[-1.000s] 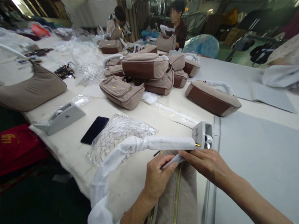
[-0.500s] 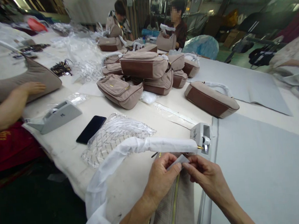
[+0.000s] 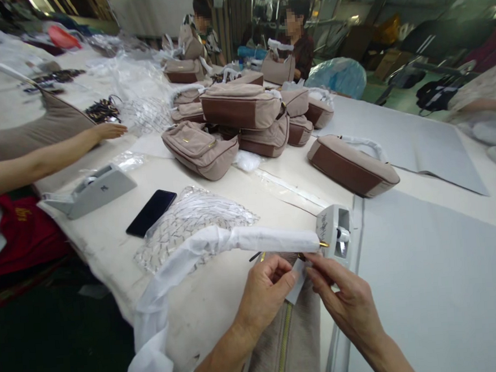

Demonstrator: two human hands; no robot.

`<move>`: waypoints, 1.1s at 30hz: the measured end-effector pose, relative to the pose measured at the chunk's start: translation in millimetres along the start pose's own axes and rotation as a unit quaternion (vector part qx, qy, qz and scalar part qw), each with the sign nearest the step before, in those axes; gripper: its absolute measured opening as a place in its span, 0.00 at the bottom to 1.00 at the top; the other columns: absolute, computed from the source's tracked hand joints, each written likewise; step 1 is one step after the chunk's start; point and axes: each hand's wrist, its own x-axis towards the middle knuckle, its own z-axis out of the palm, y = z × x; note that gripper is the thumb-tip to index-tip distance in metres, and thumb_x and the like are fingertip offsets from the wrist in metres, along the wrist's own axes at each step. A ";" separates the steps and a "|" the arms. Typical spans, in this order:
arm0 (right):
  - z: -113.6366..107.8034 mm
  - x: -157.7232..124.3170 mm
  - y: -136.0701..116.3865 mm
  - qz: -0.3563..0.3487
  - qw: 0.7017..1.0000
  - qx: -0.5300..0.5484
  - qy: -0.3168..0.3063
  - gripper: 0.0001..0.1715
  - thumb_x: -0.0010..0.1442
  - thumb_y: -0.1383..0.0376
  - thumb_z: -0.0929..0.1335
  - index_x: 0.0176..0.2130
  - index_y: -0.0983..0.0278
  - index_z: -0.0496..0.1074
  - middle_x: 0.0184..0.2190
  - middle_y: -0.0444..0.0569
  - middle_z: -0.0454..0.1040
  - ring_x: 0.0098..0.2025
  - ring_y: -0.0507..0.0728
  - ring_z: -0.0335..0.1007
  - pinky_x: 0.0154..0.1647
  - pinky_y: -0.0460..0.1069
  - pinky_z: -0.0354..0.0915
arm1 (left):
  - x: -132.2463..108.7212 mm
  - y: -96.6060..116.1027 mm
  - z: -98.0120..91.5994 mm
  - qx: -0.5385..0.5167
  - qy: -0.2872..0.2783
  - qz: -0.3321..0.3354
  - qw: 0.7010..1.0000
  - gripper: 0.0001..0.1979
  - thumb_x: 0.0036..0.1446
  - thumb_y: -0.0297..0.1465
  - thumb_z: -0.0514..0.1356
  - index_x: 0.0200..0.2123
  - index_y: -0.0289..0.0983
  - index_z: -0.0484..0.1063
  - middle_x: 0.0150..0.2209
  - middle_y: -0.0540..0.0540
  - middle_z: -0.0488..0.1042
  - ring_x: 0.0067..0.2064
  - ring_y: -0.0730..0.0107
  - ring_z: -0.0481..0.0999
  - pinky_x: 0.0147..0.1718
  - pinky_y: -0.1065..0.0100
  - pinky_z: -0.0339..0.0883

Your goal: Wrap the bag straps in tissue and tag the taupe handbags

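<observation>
A taupe fabric handbag (image 3: 303,341) with a gold zipper (image 3: 284,342) lies in front of me, running away from me. My left hand (image 3: 264,295) is closed, pinching a small white slip of paper (image 3: 298,284) above the zipper's far end. My right hand (image 3: 344,292) is at the slip's right edge, its thumb and forefinger drawn together by the bag's end; what they grip is too small to make out. The bag's handle (image 3: 252,239), wrapped in white tissue, arches over to the left, with gold metal showing at its end.
Just beyond the bag stands a grey tape dispenser (image 3: 334,231). Left of it lie a patterned clear bag (image 3: 203,217) and a black phone (image 3: 151,212). A second dispenser (image 3: 99,190) and a co-worker's arm (image 3: 50,157) are further left. Stacked handbags (image 3: 238,107) occupy the middle.
The white slip has turned from slanting up to hanging downward over the zipper. My right fingers have shifted slightly left. The co-worker's arm at left has reached further right.
</observation>
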 end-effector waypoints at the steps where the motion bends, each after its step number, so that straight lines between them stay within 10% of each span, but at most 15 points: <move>1: 0.3 1.7 -0.8 -0.001 1.000 0.004 -0.006 0.14 0.61 0.66 0.64 0.48 0.60 0.70 0.33 0.47 0.75 0.26 0.51 0.71 0.23 0.44 0.68 | 0.8 -0.2 0.7 -0.005 -0.001 0.000 1.000 0.09 0.52 0.34 0.60 0.26 0.34 0.67 0.22 0.53 0.65 0.25 0.77 0.62 0.25 0.74 0.56; 8: -6.4 10.2 -4.5 0.003 0.999 0.018 -0.026 0.08 0.61 0.64 0.65 0.41 0.61 0.71 0.29 0.43 0.75 0.24 0.50 0.70 0.25 0.43 0.68 | 6.3 -1.2 9.1 -0.103 0.053 -0.032 0.993 0.14 0.49 0.40 0.63 0.29 0.33 0.71 0.27 0.48 0.73 0.27 0.73 0.70 0.28 0.72 0.65; 17: -2.3 5.5 -5.4 0.274 0.946 0.166 -0.036 0.19 0.55 0.50 0.68 0.28 0.65 0.71 0.16 0.41 0.65 0.15 0.50 0.62 0.15 0.43 0.61 | 6.5 -3.9 11.1 -0.086 0.048 -0.001 0.995 0.13 0.52 0.38 0.62 0.28 0.32 0.73 0.27 0.47 0.73 0.29 0.73 0.69 0.31 0.72 0.64; 33: 21.3 2.2 -8.9 0.270 0.945 0.162 0.086 0.17 0.59 0.53 0.65 0.28 0.64 0.67 0.17 0.41 0.69 0.17 0.50 0.65 0.18 0.42 0.64 | 5.6 -6.9 11.2 -0.039 0.047 0.000 0.998 0.08 0.52 0.34 0.61 0.29 0.34 0.72 0.26 0.49 0.73 0.28 0.72 0.69 0.29 0.72 0.63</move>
